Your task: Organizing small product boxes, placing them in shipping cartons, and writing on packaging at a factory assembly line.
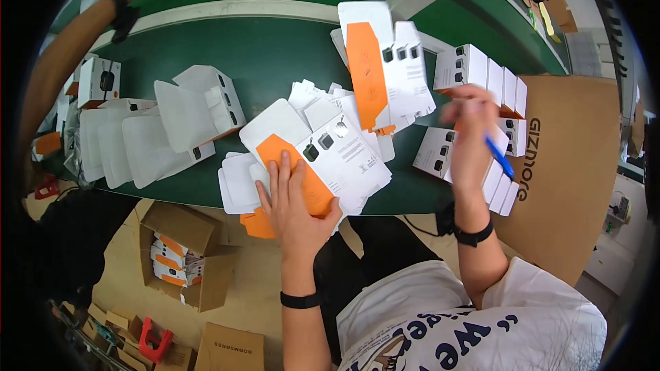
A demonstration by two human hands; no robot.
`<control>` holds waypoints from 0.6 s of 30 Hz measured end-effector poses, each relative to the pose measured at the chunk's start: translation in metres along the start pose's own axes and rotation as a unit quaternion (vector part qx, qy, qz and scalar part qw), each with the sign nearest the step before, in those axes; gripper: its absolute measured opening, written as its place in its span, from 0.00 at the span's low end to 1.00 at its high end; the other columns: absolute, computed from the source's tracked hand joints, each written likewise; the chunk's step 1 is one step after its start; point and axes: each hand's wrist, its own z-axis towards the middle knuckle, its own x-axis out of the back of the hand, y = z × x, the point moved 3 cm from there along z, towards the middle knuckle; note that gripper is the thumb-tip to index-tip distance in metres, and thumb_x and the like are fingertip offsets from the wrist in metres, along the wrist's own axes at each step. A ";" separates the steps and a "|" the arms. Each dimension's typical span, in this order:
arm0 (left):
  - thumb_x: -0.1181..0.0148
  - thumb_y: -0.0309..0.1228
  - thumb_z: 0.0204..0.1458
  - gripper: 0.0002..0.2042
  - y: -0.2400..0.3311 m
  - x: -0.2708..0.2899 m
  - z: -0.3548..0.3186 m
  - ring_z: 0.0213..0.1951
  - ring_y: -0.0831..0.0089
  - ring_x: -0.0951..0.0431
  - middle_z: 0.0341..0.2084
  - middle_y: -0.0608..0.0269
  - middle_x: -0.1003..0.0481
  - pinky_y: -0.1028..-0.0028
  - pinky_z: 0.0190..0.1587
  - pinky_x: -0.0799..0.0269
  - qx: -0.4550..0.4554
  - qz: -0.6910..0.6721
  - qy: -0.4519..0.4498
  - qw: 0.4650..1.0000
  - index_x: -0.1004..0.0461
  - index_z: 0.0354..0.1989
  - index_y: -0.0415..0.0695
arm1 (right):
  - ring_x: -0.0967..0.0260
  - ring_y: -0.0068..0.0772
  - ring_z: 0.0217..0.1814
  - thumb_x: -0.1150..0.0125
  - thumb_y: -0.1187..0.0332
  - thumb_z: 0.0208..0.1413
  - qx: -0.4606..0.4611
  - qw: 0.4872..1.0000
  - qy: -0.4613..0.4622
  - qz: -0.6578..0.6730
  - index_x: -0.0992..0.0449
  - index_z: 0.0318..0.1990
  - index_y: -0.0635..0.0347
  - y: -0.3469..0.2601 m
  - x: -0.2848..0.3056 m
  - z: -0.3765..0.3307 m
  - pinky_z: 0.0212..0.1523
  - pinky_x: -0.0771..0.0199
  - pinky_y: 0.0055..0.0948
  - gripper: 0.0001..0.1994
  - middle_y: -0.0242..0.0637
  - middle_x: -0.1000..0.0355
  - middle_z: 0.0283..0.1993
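Observation:
My left hand [294,199] lies flat with spread fingers on a flattened white and orange carton [340,165], which tops a loose pile at the table's front edge. My right hand [473,127], a little blurred, is raised by the rows of folded boxes on the right. A blue pen [500,158] is held in it, sticking out past the palm's outer side. Farther back, more flattened cartons [405,79] lie with an orange flap showing. Folded white boxes [434,151] with small product pictures stand beside and partly beneath my right hand.
On the left, open-flapped boxes [199,113] stand on the green table [258,48]. Another person's arm [75,45] reaches over that side. A large brown carton [570,158] is at the right; an open carton [218,282] of packages sits on the floor.

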 end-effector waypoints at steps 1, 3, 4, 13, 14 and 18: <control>0.27 0.43 0.44 0.39 0.002 0.000 0.003 0.77 0.43 0.52 0.76 0.50 0.46 0.39 0.74 0.63 -0.007 0.006 -0.017 1.000 0.32 0.69 0.51 | 0.27 0.23 0.38 0.47 0.67 0.70 -0.065 0.990 -0.103 0.067 0.26 0.41 0.61 0.007 -0.012 -0.015 0.39 0.29 0.25 0.07 0.32 0.27 0.39; 0.28 0.42 0.43 0.38 0.002 0.000 0.005 0.77 0.43 0.53 0.76 0.49 0.47 0.38 0.74 0.64 -0.007 0.013 -0.035 0.999 0.31 0.68 0.52 | 0.29 0.20 0.32 0.39 0.69 0.66 -0.153 0.944 -0.287 0.059 0.27 0.35 0.61 0.024 -0.038 -0.049 0.34 0.29 0.22 0.08 0.30 0.26 0.32; 0.28 0.42 0.43 0.37 0.004 -0.001 0.007 0.77 0.43 0.53 0.77 0.50 0.47 0.36 0.74 0.64 -0.016 0.037 -0.036 0.999 0.30 0.67 0.54 | 0.30 0.18 0.30 0.35 0.71 0.63 -0.124 0.940 -0.315 0.052 0.27 0.33 0.62 0.035 -0.047 -0.061 0.31 0.32 0.20 0.08 0.30 0.26 0.30; 0.26 0.42 0.40 0.37 0.003 -0.011 0.008 0.78 0.43 0.55 0.77 0.51 0.49 0.35 0.73 0.65 -0.023 0.037 -0.012 0.999 0.27 0.65 0.59 | 0.34 0.18 0.18 0.25 0.73 0.53 0.037 0.937 -0.345 -0.037 0.30 0.20 0.61 0.061 -0.072 -0.068 0.21 0.36 0.21 0.17 0.32 0.29 0.18; 0.25 0.40 0.39 0.39 0.003 -0.012 0.007 0.77 0.42 0.55 0.77 0.50 0.49 0.36 0.74 0.65 -0.026 0.043 -0.013 0.999 0.28 0.66 0.58 | 0.34 0.20 0.18 0.25 0.72 0.52 0.043 0.935 -0.349 -0.047 0.30 0.20 0.61 0.064 -0.073 -0.069 0.21 0.36 0.21 0.17 0.33 0.29 0.18; 0.24 0.40 0.38 0.39 0.003 -0.014 0.006 0.77 0.43 0.54 0.77 0.51 0.48 0.36 0.74 0.65 -0.026 0.040 -0.009 0.999 0.28 0.66 0.59 | 0.33 0.25 0.17 0.25 0.71 0.51 0.060 0.929 -0.356 -0.082 0.29 0.20 0.61 0.065 -0.073 -0.071 0.21 0.34 0.23 0.16 0.35 0.29 0.18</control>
